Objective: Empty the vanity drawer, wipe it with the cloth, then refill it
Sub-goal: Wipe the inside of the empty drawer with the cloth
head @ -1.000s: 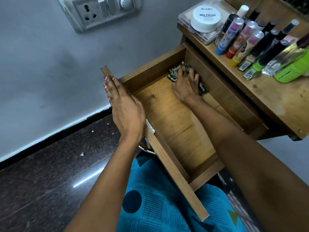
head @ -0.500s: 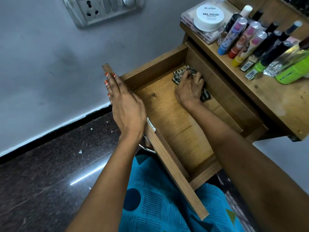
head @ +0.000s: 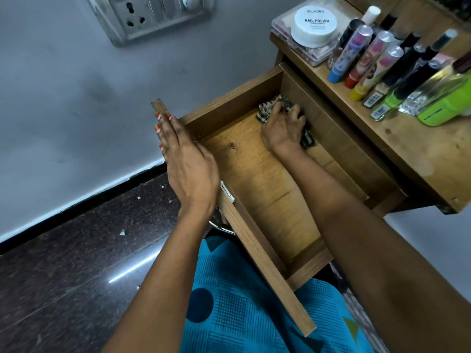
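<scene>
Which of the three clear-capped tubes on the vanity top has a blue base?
The first tube, next to the white tub; the middle tube has a red base, the third tube a yellow one.

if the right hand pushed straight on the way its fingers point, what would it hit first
Probably the drawer's far wall, near its corner; the right hand grips the cloth close to it, though depth is unclear.

Cloth (head: 265,111) in drawer (head: 257,179) (far corner), bottles (head: 382,64) on vanity (head: 418,154).
</scene>
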The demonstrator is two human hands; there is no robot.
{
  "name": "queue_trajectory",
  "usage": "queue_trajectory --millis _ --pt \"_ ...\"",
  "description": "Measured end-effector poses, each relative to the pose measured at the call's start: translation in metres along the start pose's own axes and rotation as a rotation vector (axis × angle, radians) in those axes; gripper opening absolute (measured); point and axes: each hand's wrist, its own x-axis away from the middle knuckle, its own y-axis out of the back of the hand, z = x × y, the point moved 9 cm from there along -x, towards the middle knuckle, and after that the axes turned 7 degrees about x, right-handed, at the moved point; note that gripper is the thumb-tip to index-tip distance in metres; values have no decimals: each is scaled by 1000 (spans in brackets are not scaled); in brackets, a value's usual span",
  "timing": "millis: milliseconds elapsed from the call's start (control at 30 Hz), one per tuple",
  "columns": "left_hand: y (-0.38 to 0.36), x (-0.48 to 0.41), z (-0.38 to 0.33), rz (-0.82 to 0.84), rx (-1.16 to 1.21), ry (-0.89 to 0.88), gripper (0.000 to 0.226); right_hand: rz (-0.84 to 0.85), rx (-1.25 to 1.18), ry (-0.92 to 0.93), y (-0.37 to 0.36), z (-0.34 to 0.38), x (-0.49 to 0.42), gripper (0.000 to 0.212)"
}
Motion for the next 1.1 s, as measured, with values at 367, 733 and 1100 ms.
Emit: queue_trajectory --millis 367,733,1100 --pt "1 -1 0 12 -25 -8 55 233 -97 -307 -48 -94 101 56" --pt "-1 -1 0 3 -13 -1 56 270 -127 -293 -44 -75 98 63" --pt "-1 -2 2 8 -22 2 55 277 95 -415 -56 -100 121 40"
